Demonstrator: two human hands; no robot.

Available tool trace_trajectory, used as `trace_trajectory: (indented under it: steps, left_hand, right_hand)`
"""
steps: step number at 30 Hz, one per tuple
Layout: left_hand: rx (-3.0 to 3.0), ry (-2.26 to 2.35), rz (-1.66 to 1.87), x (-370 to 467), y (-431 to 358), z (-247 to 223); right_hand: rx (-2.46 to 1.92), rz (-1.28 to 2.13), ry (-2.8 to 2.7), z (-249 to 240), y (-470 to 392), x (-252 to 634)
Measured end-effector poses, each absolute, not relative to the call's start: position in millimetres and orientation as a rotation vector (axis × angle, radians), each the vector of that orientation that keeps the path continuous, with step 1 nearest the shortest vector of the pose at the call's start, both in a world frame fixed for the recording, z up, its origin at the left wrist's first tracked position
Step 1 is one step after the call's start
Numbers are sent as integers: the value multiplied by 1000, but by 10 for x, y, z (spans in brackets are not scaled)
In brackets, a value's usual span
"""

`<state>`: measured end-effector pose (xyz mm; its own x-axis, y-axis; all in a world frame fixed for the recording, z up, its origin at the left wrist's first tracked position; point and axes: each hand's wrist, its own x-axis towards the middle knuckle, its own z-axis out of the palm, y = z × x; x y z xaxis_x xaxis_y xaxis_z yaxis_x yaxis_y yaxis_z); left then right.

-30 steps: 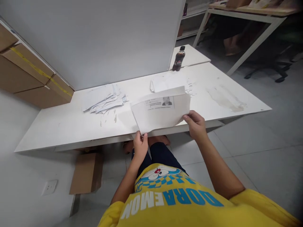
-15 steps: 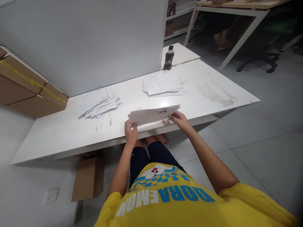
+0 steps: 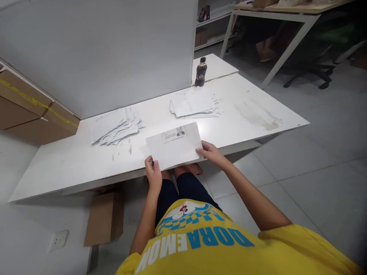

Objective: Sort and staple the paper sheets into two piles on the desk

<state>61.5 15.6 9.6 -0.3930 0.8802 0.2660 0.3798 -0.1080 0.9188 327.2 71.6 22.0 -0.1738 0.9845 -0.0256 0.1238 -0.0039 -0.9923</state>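
Observation:
Between my two hands is a white sheet of paper (image 3: 174, 149), with small print and a dark picture near its far edge. My left hand (image 3: 153, 172) grips its near left corner, thumb on top. On the right side, my right hand (image 3: 211, 152) pinches the edge between thumb and fingers. The paper is over the table's front edge, tilted toward me; whether more than one sheet is held I cannot tell. Beyond it lies a fairly neat paper stack (image 3: 195, 105). Further left is a looser, fanned-out paper pile (image 3: 114, 128).
A dark drink bottle (image 3: 201, 71) stands at the back of the white table (image 3: 71, 160), beside a grey partition (image 3: 129, 49). Cardboard boxes (image 3: 57, 126) are at the left end, and another cardboard box (image 3: 100, 219) is below. Behind stands another desk (image 3: 269, 17), with an office chair (image 3: 315, 72).
The paper has tipped from nearly upright to flatter, so its printed face shows. Both hands have come slightly left and nearer while keeping hold. The stacks look unchanged.

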Motion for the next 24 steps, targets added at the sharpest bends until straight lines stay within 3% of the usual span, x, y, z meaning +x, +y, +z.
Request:
trace_trajectory:
  steps: [6,15,24]
  left_hand:
    - [1124,1723,1398,601,-242,-118]
    - [1097,1736,1346,621,-380,-280]
    - [1789,1861,1374,589,20,136]
  right_hand:
    - [-1267,1624,-1222,-9,263,3153]
    - [-1372,1640,-1015,-123,25,3151]
    - [-1426,1520,-928,-127,99,3309]
